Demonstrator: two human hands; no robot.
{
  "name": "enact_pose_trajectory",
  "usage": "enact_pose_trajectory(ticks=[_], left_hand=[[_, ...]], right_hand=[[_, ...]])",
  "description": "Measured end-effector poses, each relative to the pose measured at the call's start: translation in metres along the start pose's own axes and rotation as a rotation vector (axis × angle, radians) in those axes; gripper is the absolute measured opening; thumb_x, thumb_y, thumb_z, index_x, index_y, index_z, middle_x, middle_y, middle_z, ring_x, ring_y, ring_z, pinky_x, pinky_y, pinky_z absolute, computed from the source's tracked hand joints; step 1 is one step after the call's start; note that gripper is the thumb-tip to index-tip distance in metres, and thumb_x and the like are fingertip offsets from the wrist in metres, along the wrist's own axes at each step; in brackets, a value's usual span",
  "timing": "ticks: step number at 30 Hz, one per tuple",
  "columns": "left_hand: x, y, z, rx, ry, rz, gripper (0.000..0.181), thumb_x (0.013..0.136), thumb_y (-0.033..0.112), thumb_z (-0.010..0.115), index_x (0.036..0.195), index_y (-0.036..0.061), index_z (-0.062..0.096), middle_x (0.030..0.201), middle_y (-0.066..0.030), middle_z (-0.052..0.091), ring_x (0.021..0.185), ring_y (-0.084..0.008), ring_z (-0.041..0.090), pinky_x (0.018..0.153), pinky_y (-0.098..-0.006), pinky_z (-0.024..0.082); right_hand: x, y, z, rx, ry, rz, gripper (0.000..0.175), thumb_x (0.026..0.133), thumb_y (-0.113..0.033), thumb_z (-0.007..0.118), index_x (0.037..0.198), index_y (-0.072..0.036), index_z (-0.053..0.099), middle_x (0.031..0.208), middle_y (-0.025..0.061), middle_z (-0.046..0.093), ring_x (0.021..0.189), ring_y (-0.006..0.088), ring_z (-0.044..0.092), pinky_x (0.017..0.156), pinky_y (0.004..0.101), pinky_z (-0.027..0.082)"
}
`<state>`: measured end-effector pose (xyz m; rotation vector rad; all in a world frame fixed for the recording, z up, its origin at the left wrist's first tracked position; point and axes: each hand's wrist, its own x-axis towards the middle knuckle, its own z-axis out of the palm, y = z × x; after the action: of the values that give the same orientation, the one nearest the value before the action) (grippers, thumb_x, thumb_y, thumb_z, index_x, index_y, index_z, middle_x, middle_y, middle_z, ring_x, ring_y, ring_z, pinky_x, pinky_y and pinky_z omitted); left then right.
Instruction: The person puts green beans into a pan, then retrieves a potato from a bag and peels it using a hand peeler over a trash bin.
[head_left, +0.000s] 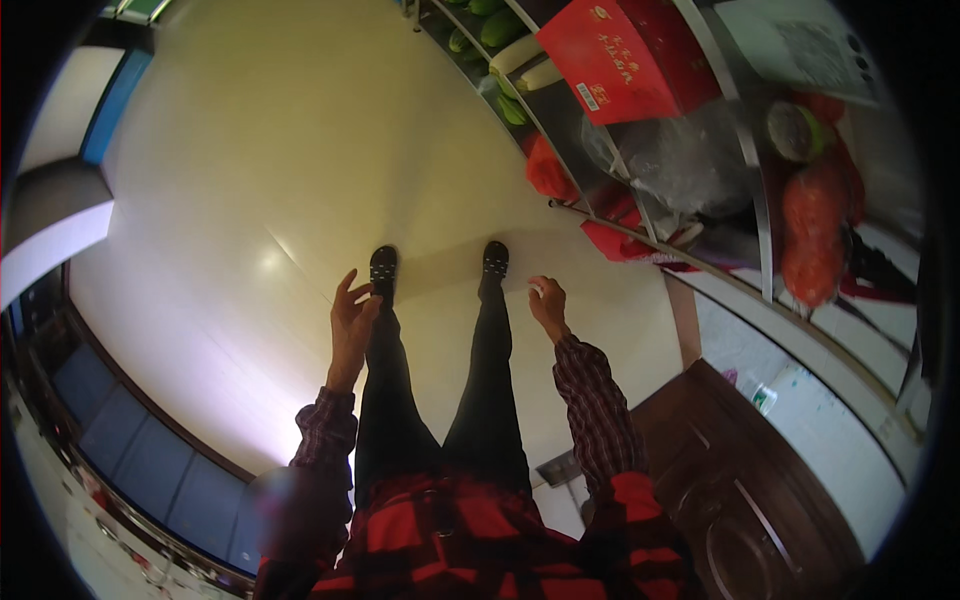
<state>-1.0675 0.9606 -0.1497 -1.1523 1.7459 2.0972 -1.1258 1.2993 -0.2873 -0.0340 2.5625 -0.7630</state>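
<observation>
My left hand (351, 322) hangs in the air above the pale floor (247, 150), beside my left leg, its fingers apart and holding nothing. On the other side, my right hand (549, 304) is raised over the floor with loosely curled fingers and nothing visible in it. It is the nearer of the two to a metal shelf rack (555, 161) at the upper right. Dark shoes (383, 264) with light spots stand on the floor between the hands. Neither hand touches any object.
The rack holds a red cardboard box (611, 64), green gourds (501, 28), white radish-like vegetables (517, 56), plastic bags (690, 161) and a red net bag (812, 232). A brown panelled door (742, 480) stands lower right. Blue-fronted cabinets (150, 442) curve along the lower left.
</observation>
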Motion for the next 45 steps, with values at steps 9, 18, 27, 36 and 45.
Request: enact_pose_trajectory(ticks=[9, 18, 27, 36, 45], left_hand=[[0.029, -0.084, 0.084, -0.256, 0.245, -0.021, 0.057, 0.078, 0.015, 0.057, 0.127, 0.0027, 0.030, 0.107, -0.0151, 0.049, 0.090, -0.0145, 0.050, 0.073, -0.0255, 0.042], [0.091, -0.216, 0.146, -0.025, -0.196, -0.023, 0.048, 0.079, 0.005, 0.053, 0.123, 0.0075, 0.037, 0.105, -0.0125, 0.053, 0.089, -0.0168, 0.055, 0.074, -0.0271, 0.044], [0.163, -0.254, 0.080, 0.248, -0.174, 0.062, 0.043, 0.076, 0.003, 0.052, 0.118, 0.0059, 0.044, 0.102, -0.0124, 0.055, 0.092, -0.0213, 0.055, 0.081, -0.0309, 0.042], [0.224, -0.268, 0.080, 0.503, -0.239, 0.308, 0.042, 0.076, 0.001, 0.053, 0.116, 0.0054, 0.046, 0.101, -0.0136, 0.056, 0.090, -0.0236, 0.056, 0.079, -0.0343, 0.044], [0.256, -0.289, 0.062, 0.595, -0.199, 0.390, 0.039, 0.073, -0.001, 0.053, 0.112, 0.0037, 0.048, 0.098, -0.0132, 0.057, 0.086, -0.0234, 0.056, 0.075, -0.0330, 0.044]], right_hand=[[0.091, 0.057, 0.009, -0.112, -0.282, -0.079, 0.031, 0.073, -0.004, 0.052, 0.105, -0.001, 0.050, 0.101, 0.0185, 0.051, 0.096, 0.0317, 0.050, 0.082, 0.0373, 0.039], [0.211, 0.164, 0.052, -0.288, 0.118, -0.193, 0.040, 0.078, -0.014, 0.051, 0.114, 0.002, 0.044, 0.106, 0.0231, 0.051, 0.100, 0.0355, 0.048, 0.086, 0.0392, 0.037], [0.343, 0.113, 0.088, -0.555, 0.059, 0.439, 0.049, 0.081, -0.037, 0.043, 0.112, 0.000, 0.048, 0.095, 0.0223, 0.058, 0.096, 0.0382, 0.052, 0.085, 0.0439, 0.036], [0.388, 0.141, 0.134, -0.290, 0.326, -0.554, 0.031, 0.079, -0.011, 0.047, 0.109, -0.001, 0.047, 0.100, 0.0206, 0.054, 0.093, 0.0361, 0.050, 0.087, 0.0446, 0.032], [0.392, 0.197, 0.071, -0.123, 0.675, -0.437, 0.026, 0.071, -0.011, 0.059, 0.093, 0.001, 0.052, 0.089, 0.0196, 0.057, 0.087, 0.0351, 0.053, 0.075, 0.0399, 0.042]])
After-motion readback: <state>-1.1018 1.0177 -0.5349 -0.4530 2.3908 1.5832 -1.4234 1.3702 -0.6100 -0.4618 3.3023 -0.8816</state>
